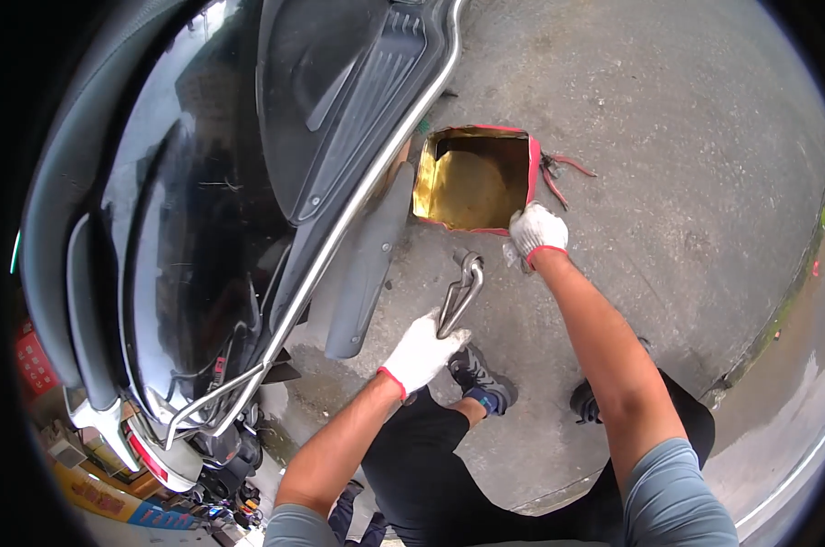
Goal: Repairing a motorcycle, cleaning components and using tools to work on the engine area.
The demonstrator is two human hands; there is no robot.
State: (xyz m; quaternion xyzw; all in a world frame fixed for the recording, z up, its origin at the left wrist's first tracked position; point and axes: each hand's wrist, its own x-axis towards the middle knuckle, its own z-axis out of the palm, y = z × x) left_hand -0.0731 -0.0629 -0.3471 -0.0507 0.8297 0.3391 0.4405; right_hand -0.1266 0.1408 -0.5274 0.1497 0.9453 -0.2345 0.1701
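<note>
My left hand (422, 350), in a white work glove with a red cuff, grips a bent chrome metal pipe (462, 290) and holds it above the concrete ground. My right hand (537, 231), gloved the same way, reaches forward and rests on the near edge of a square gold-lined tin box (474, 179) with a red rim, which lies open on the ground. What the right fingers hold, if anything, is hidden. A black scooter (221, 201) with a chrome side rail stands at my left, close to the pipe.
Red-handled pliers (558, 173) lie on the concrete just right of the box. My dark shoes (478, 381) stand below the pipe. A curb and wet road strip (795, 365) run along the right. Colourful items sit at the lower left behind the scooter.
</note>
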